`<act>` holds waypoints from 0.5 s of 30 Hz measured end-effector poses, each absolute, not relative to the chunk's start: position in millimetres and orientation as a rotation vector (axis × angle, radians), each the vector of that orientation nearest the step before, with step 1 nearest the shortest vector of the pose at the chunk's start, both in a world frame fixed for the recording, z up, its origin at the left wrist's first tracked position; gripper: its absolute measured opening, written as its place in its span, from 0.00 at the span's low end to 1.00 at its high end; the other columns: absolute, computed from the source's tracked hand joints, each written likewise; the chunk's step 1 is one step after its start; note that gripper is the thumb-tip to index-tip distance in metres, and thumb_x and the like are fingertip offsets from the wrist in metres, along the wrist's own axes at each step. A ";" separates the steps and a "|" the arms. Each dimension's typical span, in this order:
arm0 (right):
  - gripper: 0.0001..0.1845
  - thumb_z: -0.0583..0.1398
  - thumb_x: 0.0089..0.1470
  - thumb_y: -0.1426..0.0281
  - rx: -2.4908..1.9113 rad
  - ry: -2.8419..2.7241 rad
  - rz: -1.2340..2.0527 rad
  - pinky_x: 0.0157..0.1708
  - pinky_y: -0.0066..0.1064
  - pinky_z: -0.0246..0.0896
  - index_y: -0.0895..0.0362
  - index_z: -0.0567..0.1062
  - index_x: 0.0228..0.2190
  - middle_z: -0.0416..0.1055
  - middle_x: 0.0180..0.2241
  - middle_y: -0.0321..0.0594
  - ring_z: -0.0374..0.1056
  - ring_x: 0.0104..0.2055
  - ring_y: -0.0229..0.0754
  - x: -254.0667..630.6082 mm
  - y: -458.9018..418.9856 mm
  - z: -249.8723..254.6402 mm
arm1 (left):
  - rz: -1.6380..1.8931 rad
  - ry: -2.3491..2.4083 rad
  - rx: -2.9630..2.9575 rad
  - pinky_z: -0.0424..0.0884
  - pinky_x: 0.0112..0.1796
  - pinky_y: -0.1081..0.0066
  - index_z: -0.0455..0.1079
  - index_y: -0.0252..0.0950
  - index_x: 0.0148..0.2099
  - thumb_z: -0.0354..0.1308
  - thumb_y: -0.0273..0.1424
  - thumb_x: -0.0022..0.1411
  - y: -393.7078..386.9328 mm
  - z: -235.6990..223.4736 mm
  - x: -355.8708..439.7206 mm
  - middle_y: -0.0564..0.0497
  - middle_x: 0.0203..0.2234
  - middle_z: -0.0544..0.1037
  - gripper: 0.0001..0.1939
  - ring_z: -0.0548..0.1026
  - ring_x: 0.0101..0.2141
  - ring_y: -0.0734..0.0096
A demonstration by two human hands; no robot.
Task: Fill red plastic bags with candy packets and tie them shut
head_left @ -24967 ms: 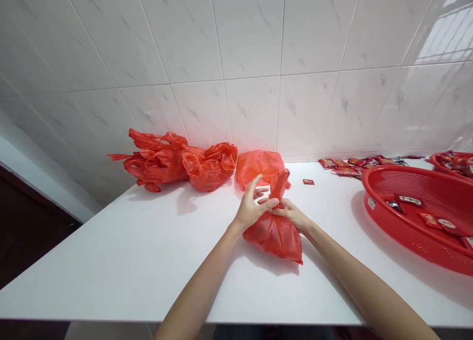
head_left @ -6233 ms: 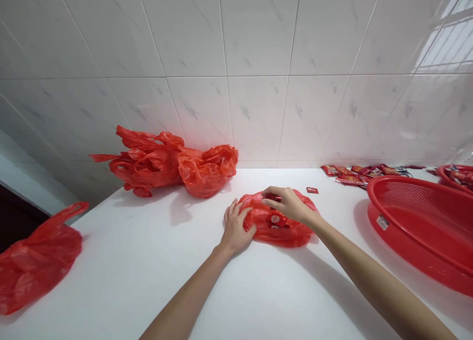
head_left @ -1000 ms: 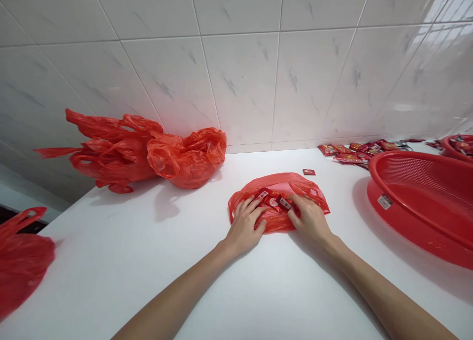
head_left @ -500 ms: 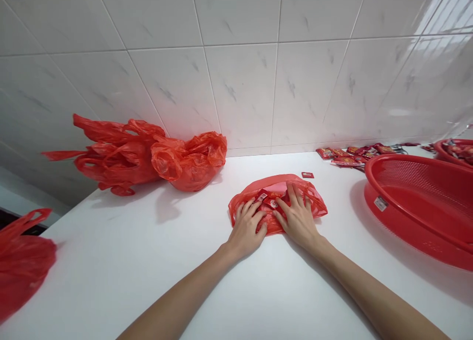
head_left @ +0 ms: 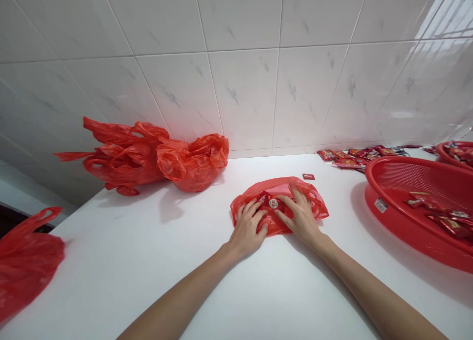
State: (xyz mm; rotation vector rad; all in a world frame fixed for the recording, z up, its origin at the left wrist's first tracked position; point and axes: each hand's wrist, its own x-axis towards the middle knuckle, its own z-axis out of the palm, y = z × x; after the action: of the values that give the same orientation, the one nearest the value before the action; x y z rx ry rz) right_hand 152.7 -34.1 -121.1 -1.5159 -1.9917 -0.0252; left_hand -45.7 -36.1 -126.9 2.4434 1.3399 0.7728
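A red plastic bag [head_left: 254, 189] lies low on the white table in front of me, its mouth spread wide. Inside it are red packets [head_left: 263, 198], one showing a round pale label [head_left: 273, 203]. My left hand [head_left: 249, 227] rests at the bag's left side, fingers apart and slightly bent over the packets. From the right, my right hand [head_left: 297, 214] reaches in with spread fingers, its fingertips close to the round label. Both hands are open. What lies under my fingers is partly hidden.
Filled red bags [head_left: 201, 165] stand at the back left, another red bag [head_left: 29, 263] at the left edge. At right is a large red basket [head_left: 384, 182] holding packets. Loose packets [head_left: 347, 160] lie along the wall; one small red packet [head_left: 308, 176] sits behind my bag.
Several packets now lie in the large basket, whose visible floor was bare before. The packets in my bag have shifted, showing the round label more fully. My hands have barely moved.
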 end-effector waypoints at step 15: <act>0.25 0.59 0.60 0.62 -1.325 -1.835 -0.394 0.61 0.58 0.55 0.55 0.70 0.57 0.62 0.63 0.56 0.55 0.67 0.61 204.4 -37.7 -84.5 | 1.257 1.500 2.501 0.66 0.58 0.48 0.74 0.39 0.49 0.52 0.24 0.62 -24.6 -115.4 -71.5 0.41 0.55 0.73 0.15 0.69 0.59 0.52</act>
State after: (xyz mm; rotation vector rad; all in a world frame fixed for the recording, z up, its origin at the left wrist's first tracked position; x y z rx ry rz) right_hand 204.4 -37.7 -84.5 -1.3249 -1.8348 -0.3936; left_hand -71.5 -24.6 -115.4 2.5013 1.4997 1.2570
